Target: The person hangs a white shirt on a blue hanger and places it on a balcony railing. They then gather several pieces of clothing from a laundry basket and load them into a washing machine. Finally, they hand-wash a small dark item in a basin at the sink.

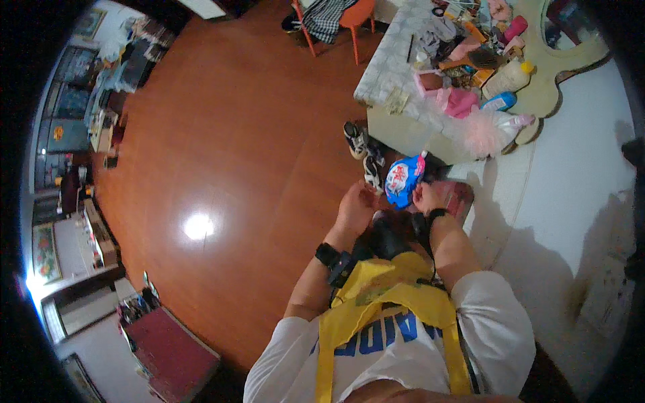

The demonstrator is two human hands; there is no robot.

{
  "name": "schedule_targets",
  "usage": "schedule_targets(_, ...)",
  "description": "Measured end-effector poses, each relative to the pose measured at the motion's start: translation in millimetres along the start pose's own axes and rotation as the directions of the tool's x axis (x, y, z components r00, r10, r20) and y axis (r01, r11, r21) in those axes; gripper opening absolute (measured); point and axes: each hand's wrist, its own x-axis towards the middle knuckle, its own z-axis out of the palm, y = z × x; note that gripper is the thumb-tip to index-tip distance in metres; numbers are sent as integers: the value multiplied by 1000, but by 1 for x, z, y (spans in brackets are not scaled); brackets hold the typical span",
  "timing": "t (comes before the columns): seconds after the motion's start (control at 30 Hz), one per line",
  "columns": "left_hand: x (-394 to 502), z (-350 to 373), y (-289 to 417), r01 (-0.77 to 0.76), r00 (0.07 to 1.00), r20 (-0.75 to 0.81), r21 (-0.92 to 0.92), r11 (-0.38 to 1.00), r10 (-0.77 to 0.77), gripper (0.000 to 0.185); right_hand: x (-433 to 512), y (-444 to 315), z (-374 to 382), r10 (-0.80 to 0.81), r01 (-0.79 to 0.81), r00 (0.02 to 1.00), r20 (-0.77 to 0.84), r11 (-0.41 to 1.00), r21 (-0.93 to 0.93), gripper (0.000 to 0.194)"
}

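Note:
A blue plastic pouch (400, 179) with a white and pink printed label is in front of me, below the corner of the dressing table. My right hand (428, 198) has its fingers curled at the pouch's lower right edge; whether they grip it is unclear. On the other side, my left hand (359, 204) is bent inward beside a black-and-white sneaker (373, 171), its fingertips partly hidden. A second sneaker (357, 141) lies farther off on the floor. Just right of my right hand is a reddish box-like surface (457, 196).
The dressing table (378, 93) at upper right is crowded with bottles, a hairbrush (484, 58) and pink cloth (461, 102). An orange chair (359, 14) holds checked cloth. A white wall (569, 191) bounds the right. Brown flooring (242, 151) spreads left, towards a red-topped table (169, 347).

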Motion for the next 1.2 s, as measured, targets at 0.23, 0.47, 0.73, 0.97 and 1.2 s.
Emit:
schedule_targets(0.23,91,-20,5,315,946,-133,185,931,-294,17,93,70,-36,157,-57,982,-108,781,622,14)
schedule_targets(0.47,164,-61,25,438,898,-149,197,877,-415,17,175,91,-35,48,-233,758,-650,951,-201,43)
schedule_targets(0.73,197,-88,29,458,881,-217,162,874,-421,16,230,135,-51,-63,-321,698,-714,863,-390,54)
schedule_targets(0.97,211,-112,34,272,952,13,422,865,-306,18,212,128,-51,-112,-304,761,-640,809,-503,39)
schedule_targets(1.2,188,-55,65,270,937,17,601,752,-350,19,124,16,49,142,-205,894,-424,973,-107,26)
